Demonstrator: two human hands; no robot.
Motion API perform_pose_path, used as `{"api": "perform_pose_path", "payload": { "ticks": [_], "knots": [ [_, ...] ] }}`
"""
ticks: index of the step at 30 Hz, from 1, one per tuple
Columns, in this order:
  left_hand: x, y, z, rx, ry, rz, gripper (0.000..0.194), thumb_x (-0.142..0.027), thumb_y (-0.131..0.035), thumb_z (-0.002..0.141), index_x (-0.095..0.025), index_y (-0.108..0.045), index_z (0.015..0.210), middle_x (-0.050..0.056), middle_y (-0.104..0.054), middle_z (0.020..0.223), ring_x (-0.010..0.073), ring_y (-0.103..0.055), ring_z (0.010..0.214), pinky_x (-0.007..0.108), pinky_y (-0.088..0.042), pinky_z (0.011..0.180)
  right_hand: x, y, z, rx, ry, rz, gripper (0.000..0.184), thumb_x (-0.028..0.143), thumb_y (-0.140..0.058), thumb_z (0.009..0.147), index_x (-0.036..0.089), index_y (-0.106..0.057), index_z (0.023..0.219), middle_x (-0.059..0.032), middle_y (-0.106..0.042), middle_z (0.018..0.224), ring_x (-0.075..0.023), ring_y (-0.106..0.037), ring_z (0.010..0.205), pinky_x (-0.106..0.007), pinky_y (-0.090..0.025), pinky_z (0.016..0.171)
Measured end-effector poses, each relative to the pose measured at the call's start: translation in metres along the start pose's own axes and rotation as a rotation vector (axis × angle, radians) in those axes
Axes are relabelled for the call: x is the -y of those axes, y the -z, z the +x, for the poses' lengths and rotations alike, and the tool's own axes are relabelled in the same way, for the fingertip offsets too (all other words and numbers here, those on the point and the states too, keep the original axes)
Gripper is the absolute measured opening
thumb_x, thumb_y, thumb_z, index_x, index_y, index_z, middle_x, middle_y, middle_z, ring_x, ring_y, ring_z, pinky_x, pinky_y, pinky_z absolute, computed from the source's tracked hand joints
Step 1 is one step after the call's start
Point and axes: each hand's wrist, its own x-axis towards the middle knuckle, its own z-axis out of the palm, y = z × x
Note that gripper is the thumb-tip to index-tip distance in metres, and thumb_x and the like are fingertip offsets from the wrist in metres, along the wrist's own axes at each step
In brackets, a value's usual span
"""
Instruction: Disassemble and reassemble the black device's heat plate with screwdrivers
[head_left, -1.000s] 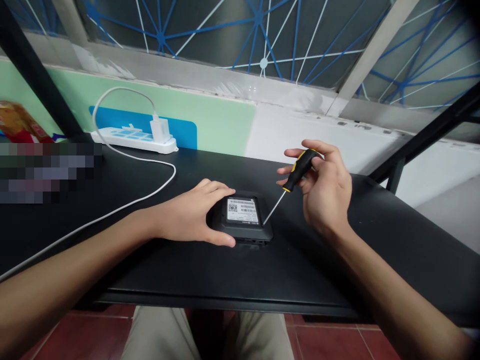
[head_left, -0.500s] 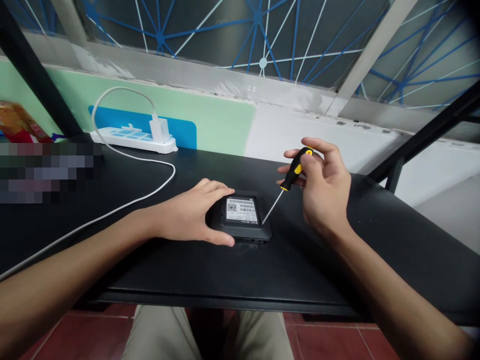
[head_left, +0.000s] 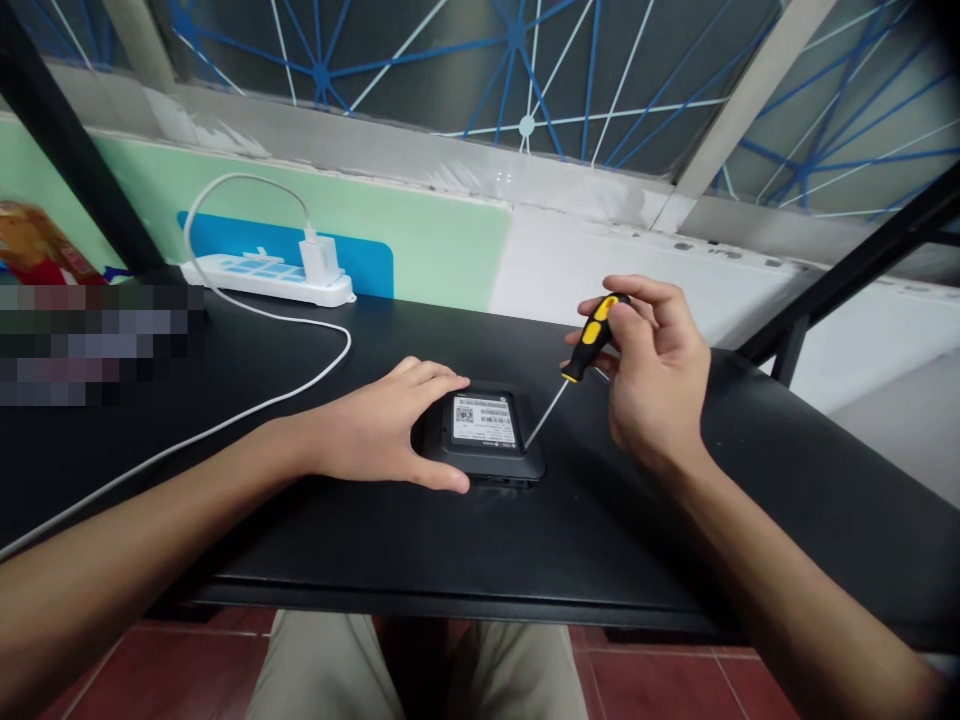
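A small black box-shaped device (head_left: pixel 487 440) lies on the black table (head_left: pixel 420 540) with its white barcode label facing up. My left hand (head_left: pixel 386 425) clasps its left side, thumb along the near edge and fingers along the far edge. My right hand (head_left: pixel 656 375) pinches the black and yellow handle of a screwdriver (head_left: pixel 581 355). The thin metal shaft slants down to the left and its tip rests at the device's right near corner.
A white power strip (head_left: pixel 266 278) with a plugged-in white charger (head_left: pixel 319 258) sits at the back left. Its white cable (head_left: pixel 247 405) runs across the table toward the left edge. A black frame post (head_left: pixel 840 290) rises at the right. A blurred patch covers things at far left.
The fingers of my right hand have shifted round the screwdriver handle, turning it; the yellow marking shows at a different spot. The tip stays on the device. My left hand has not moved.
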Motion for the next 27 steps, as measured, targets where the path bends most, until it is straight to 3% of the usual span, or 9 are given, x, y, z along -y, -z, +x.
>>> {"api": "perform_pose_path", "payload": {
  "ticks": [5,9,14,20,27],
  "knots": [
    [0.0003,0.0001,0.0001,-0.003,0.005,0.001,0.101,-0.075,-0.075,0.078,-0.021,-0.041,0.156,0.013,-0.045,0.159,0.0342,-0.037,0.148,0.049,-0.036,0.123,0.0026,-0.0009,-0.0026,0.024,-0.089,0.093,0.018,0.032,-0.052,0.099,0.032,-0.068,0.107,-0.0009,-0.078,0.104,-0.0156,-0.075,0.074,-0.032,-0.064,0.058],
    [0.0010,-0.0006,0.0006,-0.007,-0.004,0.005,0.100,-0.076,-0.074,0.078,-0.023,-0.040,0.156,0.013,-0.044,0.159,0.0343,-0.038,0.148,0.049,-0.036,0.122,0.0001,-0.0032,-0.0030,0.032,-0.013,0.034,0.017,0.045,-0.068,0.093,0.035,-0.068,0.107,0.0000,-0.072,0.104,-0.0156,-0.074,0.073,-0.033,-0.064,0.058],
    [0.0003,-0.0005,0.0010,-0.004,-0.005,0.007,0.100,-0.076,-0.074,0.079,-0.023,-0.040,0.156,0.013,-0.044,0.159,0.0343,-0.038,0.148,0.049,-0.037,0.122,-0.0032,-0.0026,-0.0011,0.008,0.072,-0.012,0.019,0.038,-0.079,0.085,0.036,-0.072,0.102,0.0022,-0.064,0.089,-0.0121,-0.065,0.063,-0.031,-0.058,0.056],
    [0.0000,-0.0005,0.0010,-0.018,-0.011,-0.015,0.097,-0.074,-0.075,0.077,-0.025,-0.043,0.154,0.012,-0.047,0.158,0.0356,-0.039,0.147,0.051,-0.038,0.120,-0.0010,-0.0011,-0.0025,0.034,-0.108,0.027,0.024,0.034,-0.057,0.097,0.033,-0.069,0.117,-0.0009,-0.077,0.107,-0.0158,-0.074,0.074,-0.032,-0.062,0.058],
    [0.0004,-0.0007,0.0004,-0.011,-0.007,0.007,0.101,-0.075,-0.074,0.078,-0.021,-0.041,0.156,0.013,-0.045,0.159,0.0341,-0.038,0.148,0.048,-0.036,0.122,-0.0047,0.0001,0.0016,0.041,-0.041,-0.061,0.035,0.034,-0.071,0.089,0.036,-0.068,0.124,0.0021,-0.067,0.079,-0.0155,-0.066,0.065,-0.030,-0.057,0.050]
  ]
}}
